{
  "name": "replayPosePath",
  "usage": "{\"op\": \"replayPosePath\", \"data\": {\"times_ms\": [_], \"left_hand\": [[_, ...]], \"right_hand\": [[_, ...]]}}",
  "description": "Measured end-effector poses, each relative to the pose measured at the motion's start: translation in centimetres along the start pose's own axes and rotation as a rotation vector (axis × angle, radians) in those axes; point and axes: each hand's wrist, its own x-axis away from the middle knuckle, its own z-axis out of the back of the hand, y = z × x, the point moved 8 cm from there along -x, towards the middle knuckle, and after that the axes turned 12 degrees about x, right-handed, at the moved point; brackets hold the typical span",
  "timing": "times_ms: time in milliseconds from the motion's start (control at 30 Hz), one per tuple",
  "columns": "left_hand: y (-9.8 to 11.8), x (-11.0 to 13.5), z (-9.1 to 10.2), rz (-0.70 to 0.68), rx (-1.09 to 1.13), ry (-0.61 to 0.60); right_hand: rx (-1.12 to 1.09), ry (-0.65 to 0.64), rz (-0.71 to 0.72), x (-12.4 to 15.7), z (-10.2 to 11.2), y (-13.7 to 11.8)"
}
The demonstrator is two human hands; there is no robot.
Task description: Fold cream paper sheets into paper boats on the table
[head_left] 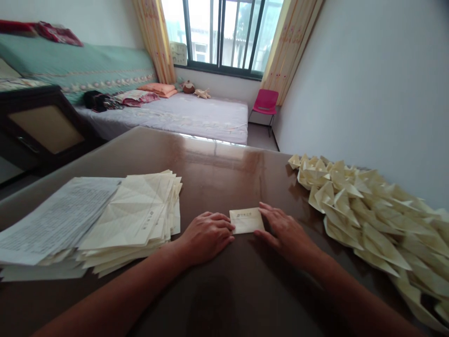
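A small folded cream paper (246,220) lies flat on the dark brown table (210,173) between my hands. My left hand (206,236) rests palm down with its fingertips pressing the paper's left edge. My right hand (286,234) lies flat too, fingers stretched onto the paper's right edge. Both hands press on the paper rather than grip it.
A stack of creased flat sheets (133,215) and printed pages (59,220) sits at my left. A heap of folded paper shapes (372,210) fills the table's right side by the wall. Beyond the table are a bed (182,114), a pink chair (265,104) and a window.
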Motion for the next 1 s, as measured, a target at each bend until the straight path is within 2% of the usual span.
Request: {"op": "replayPosePath", "data": {"times_ms": [133, 233, 300, 400, 500, 600, 667, 733, 833, 933, 1000], "left_hand": [[0.6, -0.2, 0.3, -0.063, -0.034, 0.065], [1.0, -0.3, 0.3, -0.095, -0.058, 0.095], [1.0, -0.4, 0.4, -0.093, -0.059, 0.123], [0.8, -0.4, 1.2, -0.046, -0.024, 0.210], [0.4, -0.1, 2.2, 0.016, 0.016, 0.309], [0.6, -0.1, 1.8, -0.001, 0.063, 0.276], [0.9, -0.1, 1.1, -0.034, 0.116, 0.221], [1.3, 0.0, 0.8, -0.075, 0.136, 0.217], [1.9, 0.2, 1.3, -0.115, 0.036, 0.331], [2.9, 0.3, 2.1, -0.155, -0.092, 0.429], [4.1, 0.2, 2.1, -0.259, -0.124, 0.399]], "right_hand": [[-0.199, 0.125, -0.024, -1.5, -1.0, 0.3], [-0.336, 0.229, -0.026, -1.3, -1.3, 0.2], [-0.420, 0.251, -0.035, -1.0, -1.1, 0.2], [-0.578, 0.222, -0.039, -0.9, -0.2, 0.3], [-0.742, 0.304, -0.083, -0.7, 1.6, 0.7], [-0.848, 0.381, -0.152, -0.3, 2.8, 1.1], [-0.935, 0.324, -0.204, -0.4, 2.3, 1.2], [-1.048, 0.227, -0.260, -0.6, 1.2, 1.2], [-1.170, 0.076, -0.278, -1.1, -0.3, 1.0], [-1.117, -0.002, -0.217, -1.7, -0.8, 0.3], [-1.049, 0.026, -0.190, -1.9, -0.4, 0.0]]}}
